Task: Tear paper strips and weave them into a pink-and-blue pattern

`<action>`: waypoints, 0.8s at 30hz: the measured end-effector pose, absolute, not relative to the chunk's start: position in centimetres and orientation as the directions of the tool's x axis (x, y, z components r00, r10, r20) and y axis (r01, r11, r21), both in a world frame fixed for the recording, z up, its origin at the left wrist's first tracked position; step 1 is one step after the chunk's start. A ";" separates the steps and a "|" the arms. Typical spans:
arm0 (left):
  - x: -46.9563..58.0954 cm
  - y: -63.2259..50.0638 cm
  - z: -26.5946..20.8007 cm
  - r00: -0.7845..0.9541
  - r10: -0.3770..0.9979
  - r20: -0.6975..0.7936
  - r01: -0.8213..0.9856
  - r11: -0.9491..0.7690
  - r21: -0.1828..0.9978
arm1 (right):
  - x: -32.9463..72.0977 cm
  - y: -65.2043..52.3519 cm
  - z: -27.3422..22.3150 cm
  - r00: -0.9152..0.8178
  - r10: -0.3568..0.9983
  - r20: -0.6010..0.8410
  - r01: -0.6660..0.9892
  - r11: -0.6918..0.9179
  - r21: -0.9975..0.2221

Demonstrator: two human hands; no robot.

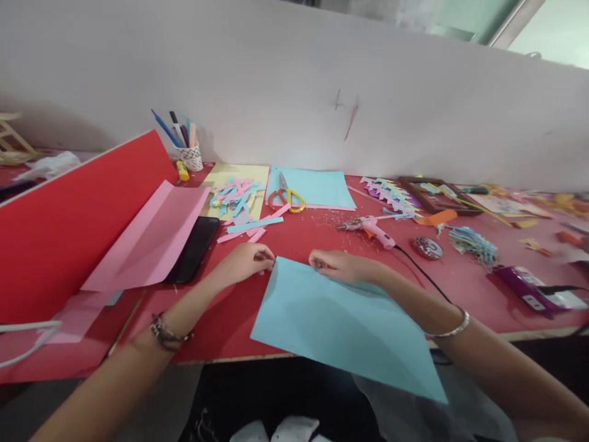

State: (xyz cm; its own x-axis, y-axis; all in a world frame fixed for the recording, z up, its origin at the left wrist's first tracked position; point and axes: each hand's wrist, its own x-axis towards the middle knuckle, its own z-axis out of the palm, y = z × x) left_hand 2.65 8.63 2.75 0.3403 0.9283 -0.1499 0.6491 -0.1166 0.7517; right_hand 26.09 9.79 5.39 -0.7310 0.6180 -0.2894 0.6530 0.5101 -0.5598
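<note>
A large light blue sheet of paper [340, 325] lies slanted over the table's front edge, its lower right corner hanging past it. At the sheet's upper left corner is my left hand [248, 263], thumb and fingers pinched together at the paper. My right hand [343, 266] has its fingers curled closed on the sheet's top edge, and the forearm passes above the paper. Just beyond the hands lie cut paper strips [239, 196] in pink, blue and yellow. Behind them, scissors [288, 195] with red and yellow handles rest on stacked blue sheets [317, 184].
A pink glue gun [375, 230] with a black cord lies right of centre. A black phone [193, 248] sits partly beneath a pink sheet [151, 239], beside a red board [87, 227]. A pen cup [191, 156] stands by the wall. A purple device [529, 288] is at the right.
</note>
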 end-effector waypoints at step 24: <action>3.5 1.6 -0.8 0.455 0.863 0.220 0.855 -0.492 0.161 | 20.9 9.7 2.5 -0.748 0.662 0.034 0.565 0.663 -0.491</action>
State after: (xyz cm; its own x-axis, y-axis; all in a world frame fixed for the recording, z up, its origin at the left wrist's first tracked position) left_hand 3.47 1.58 -0.82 0.4550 0.8628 0.2204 0.8555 -0.4922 0.1610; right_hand 20.86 9.69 2.48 -0.7485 0.6623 0.0337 0.5649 0.6633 -0.4909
